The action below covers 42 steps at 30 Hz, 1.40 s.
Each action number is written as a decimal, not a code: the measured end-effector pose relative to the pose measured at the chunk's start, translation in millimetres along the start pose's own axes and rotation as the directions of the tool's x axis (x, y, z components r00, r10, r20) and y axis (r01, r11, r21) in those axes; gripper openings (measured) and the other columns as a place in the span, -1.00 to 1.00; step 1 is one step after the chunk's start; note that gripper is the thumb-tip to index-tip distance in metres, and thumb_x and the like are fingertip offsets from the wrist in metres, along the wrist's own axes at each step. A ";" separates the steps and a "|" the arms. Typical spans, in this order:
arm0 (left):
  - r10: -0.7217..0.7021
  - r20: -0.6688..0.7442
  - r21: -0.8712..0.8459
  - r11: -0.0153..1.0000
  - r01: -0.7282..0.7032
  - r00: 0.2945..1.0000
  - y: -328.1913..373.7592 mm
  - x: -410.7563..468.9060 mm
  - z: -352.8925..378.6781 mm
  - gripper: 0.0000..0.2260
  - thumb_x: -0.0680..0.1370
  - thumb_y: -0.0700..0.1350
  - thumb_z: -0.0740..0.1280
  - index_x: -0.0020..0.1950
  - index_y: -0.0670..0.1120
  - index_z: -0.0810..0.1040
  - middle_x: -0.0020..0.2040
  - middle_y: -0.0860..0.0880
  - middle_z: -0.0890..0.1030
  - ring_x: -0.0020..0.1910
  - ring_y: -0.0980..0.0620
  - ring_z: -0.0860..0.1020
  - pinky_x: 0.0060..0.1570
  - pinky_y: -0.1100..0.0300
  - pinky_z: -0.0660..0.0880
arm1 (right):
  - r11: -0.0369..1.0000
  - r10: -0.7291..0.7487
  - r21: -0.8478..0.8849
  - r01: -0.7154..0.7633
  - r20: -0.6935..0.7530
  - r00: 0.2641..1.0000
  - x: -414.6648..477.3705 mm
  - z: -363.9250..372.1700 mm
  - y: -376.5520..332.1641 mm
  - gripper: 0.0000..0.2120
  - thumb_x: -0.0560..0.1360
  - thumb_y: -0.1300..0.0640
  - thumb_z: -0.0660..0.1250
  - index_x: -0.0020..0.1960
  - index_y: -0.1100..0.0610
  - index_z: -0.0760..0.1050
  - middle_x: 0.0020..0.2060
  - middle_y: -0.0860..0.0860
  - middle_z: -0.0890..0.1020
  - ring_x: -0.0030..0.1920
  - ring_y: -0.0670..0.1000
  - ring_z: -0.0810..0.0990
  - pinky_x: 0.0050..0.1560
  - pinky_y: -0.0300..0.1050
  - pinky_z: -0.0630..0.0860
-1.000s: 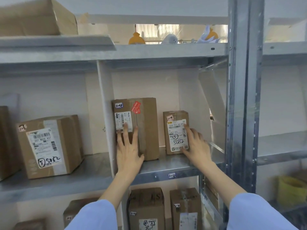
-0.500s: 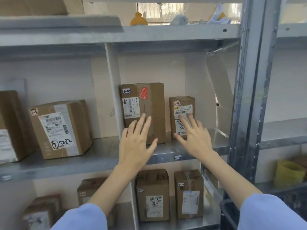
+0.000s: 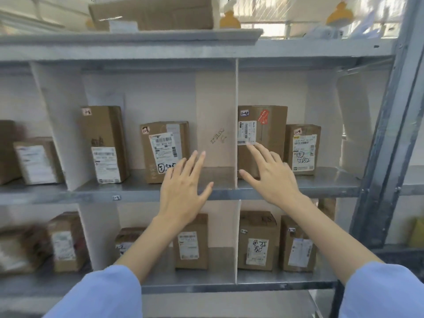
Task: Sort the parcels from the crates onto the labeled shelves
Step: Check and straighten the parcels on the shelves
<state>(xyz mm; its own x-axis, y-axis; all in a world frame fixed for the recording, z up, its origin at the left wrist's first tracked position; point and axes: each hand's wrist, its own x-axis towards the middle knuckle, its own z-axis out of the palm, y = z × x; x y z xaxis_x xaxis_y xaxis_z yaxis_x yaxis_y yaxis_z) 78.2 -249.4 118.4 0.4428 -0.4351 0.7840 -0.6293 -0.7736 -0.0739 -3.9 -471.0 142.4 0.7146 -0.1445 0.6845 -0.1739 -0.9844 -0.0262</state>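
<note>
Brown parcels (image 3: 261, 138), grey shelf (image 3: 321, 183)

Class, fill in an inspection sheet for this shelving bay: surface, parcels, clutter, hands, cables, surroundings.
Surface: grey metal shelf, split by a white divider.
Job's things: tall parcel tagged 1-4 and smaller parcel stand upright, side by side, right of the divider.
Clutter: yellow toys on the top shelf.
Hands: left hand and right hand open, fingers spread, holding nothing.
Cables: nothing seen.
Surroundings: lower parcels one level down; steel upright at right.
</note>
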 end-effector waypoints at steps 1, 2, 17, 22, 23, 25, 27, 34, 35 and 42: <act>-0.008 0.000 0.005 1.000 0.008 1.000 -15.9 -6.6 -6.4 -0.36 0.56 0.26 0.04 0.59 0.00 0.13 0.53 -0.02 0.30 0.43 -0.06 0.35 0.34 0.02 0.31 | 1.000 -0.009 0.006 0.009 -0.001 1.000 0.0 -0.1 -16.8 -0.32 0.60 -0.28 0.06 0.60 -0.09 -0.07 0.57 -0.06 0.13 0.46 0.11 0.27 0.25 0.11 0.44; -0.013 0.000 0.015 1.000 0.013 1.000 -31.7 -12.9 -11.5 -0.36 0.56 0.25 0.04 0.59 -0.01 0.15 0.53 -0.03 0.31 0.42 -0.06 0.36 0.32 0.02 0.33 | 1.000 -0.015 0.014 0.015 0.000 1.000 -0.3 0.6 -32.4 -0.32 0.59 -0.28 0.06 0.60 -0.10 -0.10 0.57 -0.05 0.13 0.46 0.11 0.26 0.25 0.11 0.45; -0.271 0.031 0.104 0.958 0.267 0.962 -217.2 -17.8 28.6 -0.20 0.44 0.03 0.48 0.58 -0.03 0.16 0.54 -0.13 0.27 0.36 -0.18 0.41 0.20 -0.06 0.42 | 0.994 -0.026 0.105 0.026 -0.001 1.000 59.5 89.9 -139.6 -0.11 0.50 -0.19 0.35 0.58 -0.12 -0.17 0.56 0.05 0.15 0.34 0.18 0.41 0.10 0.09 0.55; -0.274 0.037 0.124 0.955 0.268 0.961 -261.3 -7.9 57.6 0.00 0.26 -0.12 0.61 0.58 -0.05 0.14 0.53 -0.22 0.25 0.24 -0.28 0.47 0.04 -0.10 0.50 | 0.981 -0.007 0.194 0.011 -0.022 1.000 88.7 129.7 -151.4 -0.01 0.40 -0.13 0.46 0.57 -0.13 -0.15 0.52 0.05 0.15 0.27 0.21 0.44 -0.05 0.12 0.58; -0.275 0.031 0.130 0.954 0.269 0.961 -267.9 -6.1 62.1 0.00 0.25 -0.12 0.62 0.58 -0.06 0.15 0.52 -0.24 0.26 0.23 -0.29 0.47 0.03 -0.10 0.50 | 0.978 -0.010 0.208 0.014 -0.020 1.000 92.8 135.8 -153.8 -0.01 0.39 -0.11 0.47 0.57 -0.13 -0.14 0.53 0.04 0.12 0.28 0.21 0.43 -0.03 0.13 0.58; -0.286 0.035 0.134 0.951 0.280 0.957 -277.4 -4.1 69.1 0.00 0.23 -0.10 0.62 0.57 -0.06 0.17 0.51 -0.24 0.27 0.21 -0.29 0.46 0.04 -0.11 0.50 | 0.974 -0.008 0.224 0.007 0.002 1.000 99.2 146.1 -157.3 0.00 0.40 -0.07 0.47 0.58 -0.13 -0.16 0.54 0.04 0.06 0.31 0.20 0.40 0.01 0.15 0.57; -0.299 0.042 0.134 0.947 0.291 0.953 -286.5 -3.6 75.0 0.01 0.22 -0.09 0.62 0.56 -0.04 0.17 0.52 -0.22 0.25 0.16 -0.29 0.48 0.02 -0.11 0.50 | 0.975 0.001 0.223 0.000 -0.003 1.000 103.2 154.0 -159.4 0.01 0.40 -0.06 0.48 0.59 -0.12 -0.16 0.55 0.07 0.05 0.33 0.22 0.40 0.03 0.17 0.56; -0.333 0.031 0.115 0.938 0.327 0.942 -301.3 2.6 89.5 0.02 0.26 -0.05 0.61 0.59 0.01 0.11 0.55 -0.25 0.15 0.05 -0.32 0.52 -0.09 -0.07 0.50 | 0.976 0.008 0.216 -0.001 -0.031 1.000 112.2 163.8 -160.7 0.05 0.37 -0.11 0.52 0.57 -0.13 -0.16 0.53 0.07 0.04 0.32 0.22 0.41 0.05 0.16 0.55; -0.332 0.027 0.110 0.939 0.327 0.943 -301.2 3.5 91.4 0.03 0.27 -0.03 0.61 0.60 0.02 0.09 0.55 -0.25 0.13 0.06 -0.33 0.52 -0.09 -0.06 0.50 | 0.977 0.007 0.212 0.000 -0.030 1.000 112.7 163.9 -160.9 0.05 0.37 -0.11 0.52 0.57 -0.13 -0.16 0.53 0.07 0.04 0.32 0.21 0.40 0.05 0.16 0.54; -0.321 0.012 0.083 0.944 0.319 0.947 -302.9 6.1 98.5 0.03 0.28 -0.02 0.61 0.60 0.03 0.06 0.55 -0.25 0.14 0.14 -0.34 0.50 -0.05 -0.07 0.49 | 0.982 0.009 0.187 -0.001 -0.043 0.999 114.8 165.9 -161.0 0.04 0.38 -0.13 0.51 0.58 -0.11 -0.14 0.53 0.08 0.07 0.29 0.22 0.42 0.03 0.17 0.56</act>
<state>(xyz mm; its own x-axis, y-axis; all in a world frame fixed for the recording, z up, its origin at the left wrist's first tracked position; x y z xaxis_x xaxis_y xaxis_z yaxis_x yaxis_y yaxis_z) 334.5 -63.1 84.8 0.6288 -0.1690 0.7590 -0.3999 -0.9074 0.1292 218.5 -345.8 104.2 0.6833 -0.1487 0.7148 -0.0445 -0.9857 -0.1625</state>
